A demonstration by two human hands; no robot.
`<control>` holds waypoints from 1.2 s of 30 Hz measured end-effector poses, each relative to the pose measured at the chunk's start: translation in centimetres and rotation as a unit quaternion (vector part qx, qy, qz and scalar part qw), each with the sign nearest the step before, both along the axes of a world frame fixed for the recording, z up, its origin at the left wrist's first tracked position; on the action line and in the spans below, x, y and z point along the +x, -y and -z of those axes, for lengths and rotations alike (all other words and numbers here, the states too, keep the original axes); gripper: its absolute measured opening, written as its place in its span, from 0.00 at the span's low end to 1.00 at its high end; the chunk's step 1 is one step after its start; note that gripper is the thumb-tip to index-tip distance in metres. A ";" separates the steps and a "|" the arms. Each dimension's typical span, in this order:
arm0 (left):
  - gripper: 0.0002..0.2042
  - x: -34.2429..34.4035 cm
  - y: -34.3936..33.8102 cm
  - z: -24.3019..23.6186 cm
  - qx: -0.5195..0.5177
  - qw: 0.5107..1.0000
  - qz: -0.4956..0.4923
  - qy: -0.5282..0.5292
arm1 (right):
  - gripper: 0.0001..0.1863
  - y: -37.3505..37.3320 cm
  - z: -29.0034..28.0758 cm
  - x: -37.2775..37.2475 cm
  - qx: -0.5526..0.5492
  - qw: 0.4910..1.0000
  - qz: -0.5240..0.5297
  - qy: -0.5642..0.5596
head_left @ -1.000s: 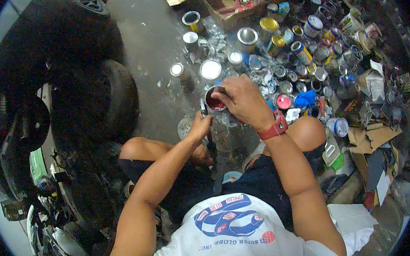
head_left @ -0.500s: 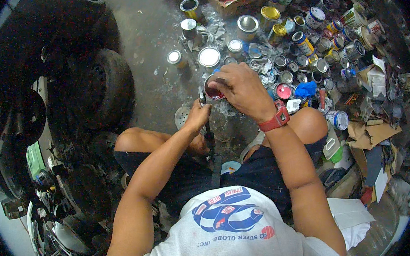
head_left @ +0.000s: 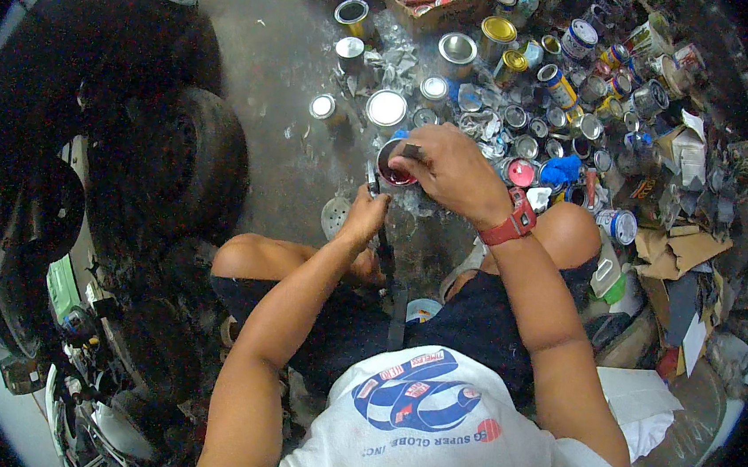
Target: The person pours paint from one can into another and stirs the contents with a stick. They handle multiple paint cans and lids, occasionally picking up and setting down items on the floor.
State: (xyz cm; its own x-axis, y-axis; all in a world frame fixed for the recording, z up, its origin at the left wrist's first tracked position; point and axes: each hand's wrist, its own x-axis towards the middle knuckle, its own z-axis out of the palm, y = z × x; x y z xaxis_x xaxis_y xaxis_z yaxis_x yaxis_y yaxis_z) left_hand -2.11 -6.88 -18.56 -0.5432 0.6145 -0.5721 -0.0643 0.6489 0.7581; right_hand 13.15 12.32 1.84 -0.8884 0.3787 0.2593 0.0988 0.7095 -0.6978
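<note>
My right hand (head_left: pixel 451 171) is over an open can with dark red liquid (head_left: pixel 396 173) in it. Its fingers are closed on a small dark flat piece (head_left: pixel 411 151) at the rim; the lower part of that piece is hidden. Just left of the can and nearer to me, my left hand (head_left: pixel 367 213) is wrapped round a slim metallic tool (head_left: pixel 372 178) whose tip points up beside the can. What kind of tool it is does not show. A black strap or hose (head_left: pixel 392 275) hangs below that hand, between my knees.
Lidded and open paint cans stand ahead, among them a white-topped can (head_left: pixel 387 108) and a can with pink paint (head_left: pixel 521 172). A blue rag (head_left: pixel 561 170) and torn cardboard (head_left: pixel 670 251) lie to the right. Wheels (head_left: pixel 194 160) and scooter parts crowd the left.
Both hands stay at the red can with their grips much the same. The whole view has shifted slightly, and the dark piece in my right hand shows more clearly.
</note>
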 end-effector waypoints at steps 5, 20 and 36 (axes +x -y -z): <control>0.33 -1.0 -0.3 -0.1 -0.057 0.997 0.051 0.018 | 0.11 -0.1 -0.6 0.0 0.007 0.999 0.013 -0.033; 0.30 -0.8 -0.4 -1.2 -0.061 0.996 0.062 -0.005 | 0.14 -0.3 0.4 0.2 0.041 0.998 0.037 -0.040; 0.35 -0.5 0.5 -0.3 -0.072 0.994 0.056 0.059 | 0.18 -0.2 2.4 -0.9 0.021 0.996 0.082 0.022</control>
